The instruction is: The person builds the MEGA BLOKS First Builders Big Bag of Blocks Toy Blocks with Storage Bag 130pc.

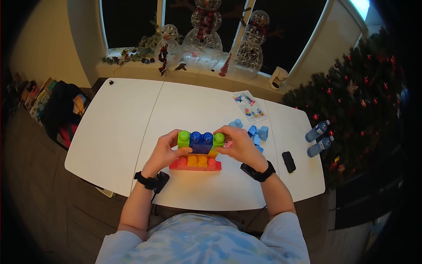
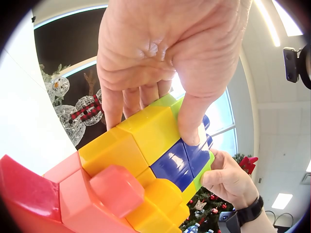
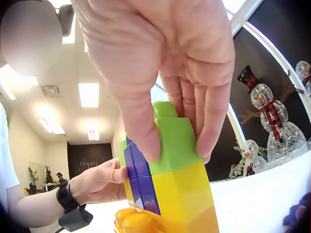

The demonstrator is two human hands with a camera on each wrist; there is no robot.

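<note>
A stack of chunky plastic building blocks (image 1: pixel 200 148) stands on the table in front of the person. Its low front row is red (image 1: pixel 179 164), with orange blocks (image 1: pixel 197 159) in the middle. Dark blue blocks (image 1: pixel 201 141) rise behind, with a green block at each top end. The left hand (image 1: pixel 163 152) grips the stack's left end; its thumb presses a blue face (image 2: pixel 169 165) and its fingers reach behind. At the other end, the right hand (image 1: pixel 241 145) pinches the right green block (image 3: pixel 174 143), which sits above a yellow one (image 3: pixel 182 189).
Loose light blue blocks (image 1: pixel 263 133) lie right of the stack, below a picture sheet (image 1: pixel 249 107). A black case (image 1: pixel 289 162) and two water bottles (image 1: pixel 320 146) are on the right side. Wire snowmen (image 1: pixel 202 42) line the windowsill; a decorated tree (image 1: pixel 360 101) stands beyond the table.
</note>
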